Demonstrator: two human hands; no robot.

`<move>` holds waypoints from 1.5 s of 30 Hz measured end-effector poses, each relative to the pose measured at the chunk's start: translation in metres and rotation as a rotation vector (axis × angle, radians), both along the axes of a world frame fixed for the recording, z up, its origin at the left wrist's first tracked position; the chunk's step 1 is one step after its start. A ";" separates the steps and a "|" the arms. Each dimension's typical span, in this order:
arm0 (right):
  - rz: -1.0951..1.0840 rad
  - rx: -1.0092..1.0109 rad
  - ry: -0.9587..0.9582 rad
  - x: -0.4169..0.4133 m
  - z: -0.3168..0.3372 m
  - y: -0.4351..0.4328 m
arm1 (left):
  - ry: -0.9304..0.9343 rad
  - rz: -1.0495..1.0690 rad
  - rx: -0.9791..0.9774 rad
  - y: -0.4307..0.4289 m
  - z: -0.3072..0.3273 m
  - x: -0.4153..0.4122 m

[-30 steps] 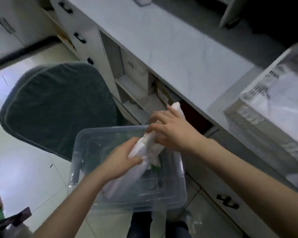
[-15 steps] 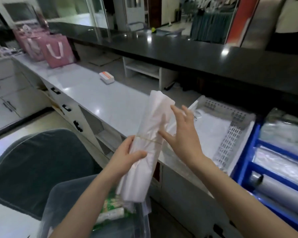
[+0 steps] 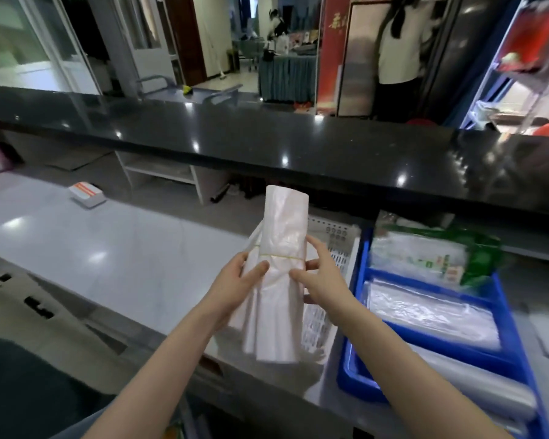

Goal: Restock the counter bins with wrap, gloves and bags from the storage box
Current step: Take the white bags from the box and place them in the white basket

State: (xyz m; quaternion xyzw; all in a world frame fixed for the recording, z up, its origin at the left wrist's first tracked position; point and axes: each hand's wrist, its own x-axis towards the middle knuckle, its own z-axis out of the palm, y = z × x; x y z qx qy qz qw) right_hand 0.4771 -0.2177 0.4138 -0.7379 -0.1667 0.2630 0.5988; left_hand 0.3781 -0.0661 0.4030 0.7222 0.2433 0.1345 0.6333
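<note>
A rolled bundle of translucent white plastic bags, tied round its middle with a yellow rubber band, stands upright in the air over the grey counter. My left hand grips its left side at the band. My right hand touches its right side, thumb and fingers pinching at the band. Behind the bundle sits a white perforated basket. To the right is a blue divided bin holding clear wrap rolls and green-printed packets. The storage box is out of view.
The grey counter runs to the left with a small white-and-orange box on it. A raised black glossy ledge runs across behind it. A dark chair cushion is at the lower left. A person stands beyond the ledge.
The bundle came up out of the clear storage box to chest height over the counter. My view rose from the box to the bins. My right hand closed in on the rubber band.
</note>
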 end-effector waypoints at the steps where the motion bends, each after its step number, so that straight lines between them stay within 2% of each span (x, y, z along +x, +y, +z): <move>1: -0.023 -0.007 0.003 0.009 -0.002 0.000 | 0.000 -0.020 -0.009 0.004 -0.005 0.010; 8: -0.212 -0.119 0.044 0.053 -0.024 0.005 | 0.038 -0.060 -0.048 0.034 -0.038 0.054; 12: -0.288 -0.189 0.040 0.067 -0.036 0.005 | 0.195 -0.064 0.016 0.048 -0.057 0.070; 13: -0.307 -0.212 0.022 0.069 -0.040 0.006 | 0.239 -0.071 0.058 0.050 -0.061 0.072; 18: -0.408 -0.277 -0.103 0.067 -0.049 0.007 | 0.382 -0.096 0.512 0.054 -0.070 0.085; 23: -0.508 -0.313 -0.222 0.062 -0.052 -0.001 | 0.500 -0.258 0.611 0.054 -0.060 0.099; 26: -0.523 -0.351 -0.282 0.061 -0.051 -0.008 | 0.577 -0.310 0.828 0.041 -0.056 0.099; 28: -0.533 -0.360 -0.305 0.059 -0.050 -0.011 | 0.535 -0.273 1.036 0.027 -0.054 0.100; 29: -0.544 -0.361 -0.313 0.058 -0.049 -0.013 | 0.449 -0.280 1.085 0.019 -0.054 0.103; 31: -0.579 -0.376 -0.332 0.057 -0.047 -0.016 | 0.262 -0.405 1.002 -0.002 -0.056 0.110; 32: -0.597 -0.383 -0.337 0.057 -0.046 -0.018 | 0.230 -0.489 0.950 -0.013 -0.058 0.112; 35: -0.627 -0.377 -0.331 0.057 -0.042 -0.024 | 0.367 -0.620 1.004 -0.039 -0.069 0.116; 37: -0.619 -0.356 -0.321 0.056 -0.042 -0.029 | 0.430 -0.586 1.083 -0.044 -0.076 0.119; 40: -0.591 -0.321 -0.301 0.054 -0.042 -0.032 | 0.412 -0.539 1.067 -0.040 -0.074 0.123; 45: -0.551 -0.291 -0.299 0.052 -0.042 -0.027 | 0.255 -0.381 0.849 -0.016 -0.048 0.124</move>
